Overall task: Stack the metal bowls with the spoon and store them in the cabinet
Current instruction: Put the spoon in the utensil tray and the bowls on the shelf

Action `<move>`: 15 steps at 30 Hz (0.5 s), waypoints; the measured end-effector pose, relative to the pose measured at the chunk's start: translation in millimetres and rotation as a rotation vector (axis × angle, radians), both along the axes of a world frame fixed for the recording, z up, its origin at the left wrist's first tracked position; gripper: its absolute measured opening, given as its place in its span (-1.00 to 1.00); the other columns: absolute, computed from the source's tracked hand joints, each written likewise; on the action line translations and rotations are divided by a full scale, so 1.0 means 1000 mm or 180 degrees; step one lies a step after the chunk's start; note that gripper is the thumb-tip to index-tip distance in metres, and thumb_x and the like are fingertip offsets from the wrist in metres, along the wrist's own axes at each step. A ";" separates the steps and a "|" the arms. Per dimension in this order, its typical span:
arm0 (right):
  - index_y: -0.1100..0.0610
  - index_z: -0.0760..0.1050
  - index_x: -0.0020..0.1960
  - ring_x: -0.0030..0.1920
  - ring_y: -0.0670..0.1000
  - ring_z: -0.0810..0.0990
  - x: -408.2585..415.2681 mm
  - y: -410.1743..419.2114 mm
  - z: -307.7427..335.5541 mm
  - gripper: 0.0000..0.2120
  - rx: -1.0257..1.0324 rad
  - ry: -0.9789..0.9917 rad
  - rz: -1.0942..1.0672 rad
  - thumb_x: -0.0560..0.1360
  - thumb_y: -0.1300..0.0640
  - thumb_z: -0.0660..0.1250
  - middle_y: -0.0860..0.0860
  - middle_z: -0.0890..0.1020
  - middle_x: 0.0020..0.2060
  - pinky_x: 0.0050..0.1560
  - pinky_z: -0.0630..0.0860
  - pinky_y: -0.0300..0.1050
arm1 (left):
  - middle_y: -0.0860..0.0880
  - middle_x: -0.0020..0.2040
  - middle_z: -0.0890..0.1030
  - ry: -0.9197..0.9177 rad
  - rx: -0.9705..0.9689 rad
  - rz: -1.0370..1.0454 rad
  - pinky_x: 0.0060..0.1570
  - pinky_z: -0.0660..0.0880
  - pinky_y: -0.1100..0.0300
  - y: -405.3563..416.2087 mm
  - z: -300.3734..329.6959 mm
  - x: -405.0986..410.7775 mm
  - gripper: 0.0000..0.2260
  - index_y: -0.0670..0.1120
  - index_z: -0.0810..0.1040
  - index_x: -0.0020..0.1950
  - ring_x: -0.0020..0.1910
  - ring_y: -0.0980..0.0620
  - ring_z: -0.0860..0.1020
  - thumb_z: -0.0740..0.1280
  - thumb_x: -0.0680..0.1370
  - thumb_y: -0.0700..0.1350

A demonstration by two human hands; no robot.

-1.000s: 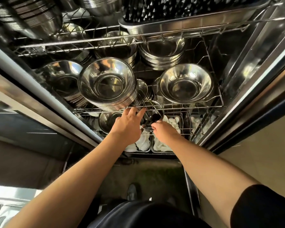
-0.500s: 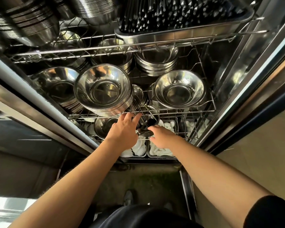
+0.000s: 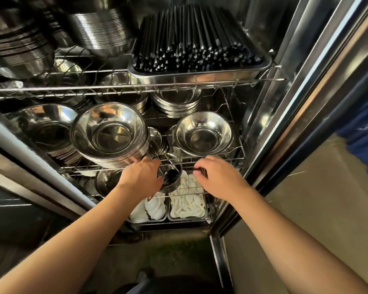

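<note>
Steel fills the whole open cabinet (image 3: 319,66), from the side walls to the wire shelves. On the top shelf a tray of dark chopsticks (image 3: 198,39) sits at the right, with tall stacks of bowls to its left. On the middle wire shelf (image 3: 236,158) three stacks of metal bowls stand in the front row: a left stack (image 3: 49,132), the tall central stack (image 3: 108,132) and a right stack (image 3: 204,134). Below, two small trays hold white spoons (image 3: 187,200).

The left hand (image 3: 141,179) holds a small metal bowl (image 3: 172,179) just under the front edge of the middle shelf; its fingers are curled around the near left side of this bowl, grasping it. Something dark lies inside the bowl, maybe the spoon, but I cannot tell. The right hand (image 3: 217,177) is beside it, to the right. Its fingers are bent near the front wire of the shelf, and I cannot tell if they pinch the wire or anything else.

The small bowl is in front of and slightly below the gap between the central and right stacks. I judge that the left hand is the nearer one, so the bowl should go up and away from the person, over the front wire, into this gap.
</note>
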State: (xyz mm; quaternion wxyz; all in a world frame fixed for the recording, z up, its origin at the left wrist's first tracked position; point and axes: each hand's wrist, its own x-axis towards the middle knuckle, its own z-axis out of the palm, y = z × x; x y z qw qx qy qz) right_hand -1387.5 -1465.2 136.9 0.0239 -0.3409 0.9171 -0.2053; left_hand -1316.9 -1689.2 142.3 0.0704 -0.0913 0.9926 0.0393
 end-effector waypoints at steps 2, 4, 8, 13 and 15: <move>0.08 0.59 0.22 0.01 -0.03 0.55 -0.005 0.002 0.016 -0.71 -0.0105 0.0207 -0.0156 0.62 -0.04 0.26 -0.02 0.61 0.05 0.01 0.53 -0.10 | -0.06 0.17 0.59 0.0239 0.0082 -0.0061 -0.18 0.56 0.06 0.005 0.007 -0.009 -0.59 -0.02 0.47 0.34 0.02 -0.12 0.64 0.27 0.57 0.16; 0.09 0.56 0.26 0.17 0.02 0.52 -0.012 0.003 0.027 -0.68 -0.0196 0.0312 -0.0340 0.62 -0.06 0.27 0.01 0.60 0.11 0.11 0.50 -0.10 | -0.05 0.21 0.59 0.0428 0.0139 -0.0158 -0.17 0.56 0.05 0.011 0.011 -0.020 -0.55 -0.01 0.45 0.38 0.04 -0.11 0.63 0.26 0.57 0.18; 0.11 0.32 0.50 0.46 0.11 0.31 -0.030 0.002 0.043 -0.45 0.0014 0.0074 -0.0803 0.61 -0.14 0.25 0.09 0.40 0.44 0.34 0.41 0.08 | -0.12 0.44 0.42 0.0507 0.0306 -0.0284 0.19 0.51 -0.09 0.020 0.013 -0.048 -0.39 -0.04 0.29 0.51 0.39 -0.19 0.44 0.27 0.55 0.23; 0.09 -0.05 0.63 0.62 0.14 -0.18 -0.052 -0.002 0.043 -0.25 0.0309 -0.0594 -0.1269 0.63 -0.22 0.18 0.13 -0.15 0.64 0.52 0.11 0.23 | -0.09 0.64 0.08 0.0332 0.0327 -0.0532 0.50 0.18 -0.12 0.026 0.003 -0.072 -0.11 -0.11 0.01 0.63 0.62 -0.11 -0.04 0.14 0.50 0.43; 0.09 -0.13 0.64 0.61 0.12 -0.25 -0.057 -0.005 0.039 -0.24 0.0353 -0.0774 -0.1393 0.64 -0.22 0.14 0.12 -0.27 0.62 0.53 0.04 0.22 | -0.06 0.66 -0.08 0.0079 0.0254 -0.0481 0.55 0.02 -0.12 0.027 -0.004 -0.077 -0.06 -0.10 -0.12 0.64 0.62 -0.07 -0.18 0.03 0.48 0.49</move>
